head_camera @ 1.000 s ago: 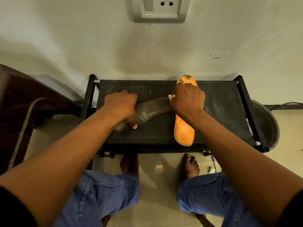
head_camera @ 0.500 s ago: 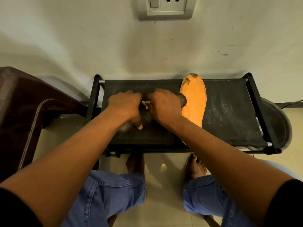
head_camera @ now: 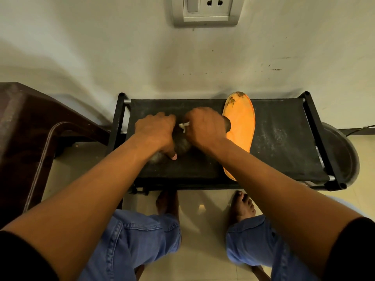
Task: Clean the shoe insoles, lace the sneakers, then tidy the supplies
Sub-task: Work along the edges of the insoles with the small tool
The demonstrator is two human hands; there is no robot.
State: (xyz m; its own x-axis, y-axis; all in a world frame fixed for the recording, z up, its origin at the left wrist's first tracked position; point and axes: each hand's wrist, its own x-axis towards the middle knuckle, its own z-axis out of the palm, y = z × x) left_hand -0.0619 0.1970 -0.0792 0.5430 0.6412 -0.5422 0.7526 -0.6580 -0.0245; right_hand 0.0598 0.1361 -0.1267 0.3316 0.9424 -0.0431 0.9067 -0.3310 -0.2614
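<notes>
- Since a second ago our right hand (head_camera: pixel 205 128) has left the orange insole (head_camera: pixel 240 126) and crossed over to the grey insole (head_camera: pixel 179 144), meeting our left hand there; the orange one now lies uncovered.
- Nearest us, our bare feet and denim knees sit below the table's (head_camera: pixel 284 142) front edge; no sneakers, laces or supply containers show anywhere.
- Mid-table, toward the left edge, our left hand (head_camera: pixel 155 131) is clenched down on the grey insole, thumb tip planted on it, pinning it flat.
- Just beside it our right hand is curled round a small whitish wad (head_camera: pixel 184 126), a cloth or wipe we think, pressed to the same grey insole, most of which is hidden under both hands.
- Right of our hands, the orange insole runs from the front edge to the back edge, its far tip stained brown and poking past the back rail.
- We judge we are early on: the grey insole is being scrubbed, the orange one looks unfinished, and lacing and tidying remain.
- Beyond the right edge a dark round basin (head_camera: pixel 343 151) sits on the floor; a wall socket (head_camera: pixel 207 8) hangs above.
</notes>
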